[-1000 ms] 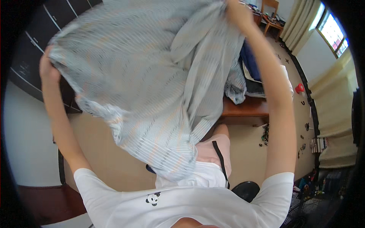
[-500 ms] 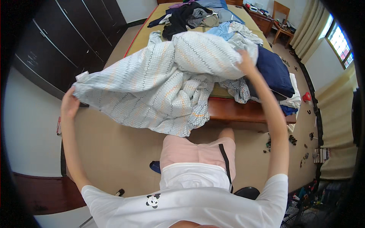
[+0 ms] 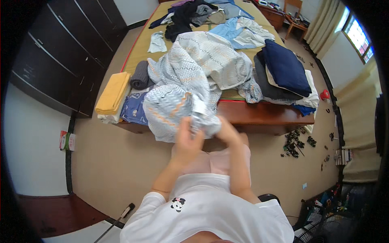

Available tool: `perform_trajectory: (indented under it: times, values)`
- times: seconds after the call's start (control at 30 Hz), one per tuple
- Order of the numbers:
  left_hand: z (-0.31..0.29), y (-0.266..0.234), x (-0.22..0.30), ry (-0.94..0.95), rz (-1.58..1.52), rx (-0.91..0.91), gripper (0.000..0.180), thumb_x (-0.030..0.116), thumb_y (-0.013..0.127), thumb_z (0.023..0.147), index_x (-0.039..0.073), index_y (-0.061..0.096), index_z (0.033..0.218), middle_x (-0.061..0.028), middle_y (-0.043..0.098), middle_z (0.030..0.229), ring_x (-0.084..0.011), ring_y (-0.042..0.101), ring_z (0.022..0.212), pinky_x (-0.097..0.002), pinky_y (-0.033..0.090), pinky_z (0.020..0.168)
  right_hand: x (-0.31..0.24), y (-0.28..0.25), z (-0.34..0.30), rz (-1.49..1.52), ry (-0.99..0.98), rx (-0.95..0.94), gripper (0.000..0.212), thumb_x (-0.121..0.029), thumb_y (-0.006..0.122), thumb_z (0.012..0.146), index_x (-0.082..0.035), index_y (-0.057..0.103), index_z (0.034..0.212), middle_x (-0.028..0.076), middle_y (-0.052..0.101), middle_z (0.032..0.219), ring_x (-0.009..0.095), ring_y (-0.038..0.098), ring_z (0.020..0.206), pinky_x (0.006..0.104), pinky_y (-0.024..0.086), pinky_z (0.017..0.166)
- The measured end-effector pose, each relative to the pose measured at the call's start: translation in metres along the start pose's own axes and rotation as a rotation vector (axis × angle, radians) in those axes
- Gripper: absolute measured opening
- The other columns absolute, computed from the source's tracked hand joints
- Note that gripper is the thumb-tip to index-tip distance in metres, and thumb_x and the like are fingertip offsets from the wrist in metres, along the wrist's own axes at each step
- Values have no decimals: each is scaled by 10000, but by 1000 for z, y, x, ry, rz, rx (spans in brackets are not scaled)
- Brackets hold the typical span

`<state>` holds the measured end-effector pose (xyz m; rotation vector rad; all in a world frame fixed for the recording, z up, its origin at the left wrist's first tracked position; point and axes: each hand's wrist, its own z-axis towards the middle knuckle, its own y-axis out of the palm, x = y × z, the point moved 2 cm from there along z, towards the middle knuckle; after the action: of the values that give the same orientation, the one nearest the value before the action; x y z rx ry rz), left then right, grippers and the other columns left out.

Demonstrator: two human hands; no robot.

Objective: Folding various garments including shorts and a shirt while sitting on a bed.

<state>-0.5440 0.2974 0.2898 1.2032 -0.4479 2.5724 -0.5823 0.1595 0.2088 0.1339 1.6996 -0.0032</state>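
A large white-grey bed cover (image 3: 210, 54) with zigzag stripes and orange lines lies crumpled over the foot of the bed. One end of it is drawn toward me and hangs past the bed's edge. My left hand (image 3: 188, 139) is closed on that gathered end, beside a white patch that looks like a label. Close by on the right, my right hand (image 3: 227, 131) grips the same end, its fingers partly hidden by the fabric and slightly blurred.
Left of the cover lie a folded yellow towel (image 3: 113, 94), a rolled dark grey cloth (image 3: 140, 75) and blue patterned fabric (image 3: 135, 108). A navy folded stack (image 3: 285, 69) sits at right. Loose dark clothes (image 3: 182, 20) cover the far bed. Small black pieces (image 3: 293, 141) litter the floor.
My hands have come from wide apart to close together in front of me, drawing the cover's end inward. The towel and cloths at the left are now uncovered.
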Motion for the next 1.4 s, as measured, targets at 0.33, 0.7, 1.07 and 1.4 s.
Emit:
perform_trajectory:
  times: [0.33, 0.7, 1.07, 1.4]
  values:
    - [36, -78, -88, -338, 348, 263, 228, -82, 500, 648, -6, 489, 862, -84, 524, 772, -132, 525, 677, -227, 407, 584, -66, -69, -211, -366, -1006, 1135, 205, -36, 561, 642, -74, 580, 842, 55, 582, 826, 133, 535, 674, 261, 432, 601]
    - [-18, 37, -190, -1101, -464, -106, 451, 442, 465, 843, 54, 501, 1070, -82, 585, 902, -177, 588, 738, -264, 439, 606, -105, -51, -203, 550, -1229, 1961, 151, -183, 467, 814, -100, 497, 936, -9, 495, 757, 105, 494, 659, 272, 405, 565]
    - [8, 63, -147, -928, -703, 244, 616, 99, 606, 779, 35, 235, 1266, -121, 456, 1159, -185, 505, 966, -306, 417, 784, -106, -59, -218, 849, -1857, -504, 79, -76, 502, 785, -44, 518, 856, -5, 402, 470, 65, 334, 385, 259, 236, 385]
    - [9, -13, -168, -598, -222, 309, 257, 174, 413, 902, -51, 536, 906, -96, 594, 848, -130, 536, 772, -253, 412, 712, -113, -50, -212, 557, -1582, -626, 86, -23, 542, 734, 11, 561, 810, 47, 433, 451, 118, 381, 359, 247, 274, 384]
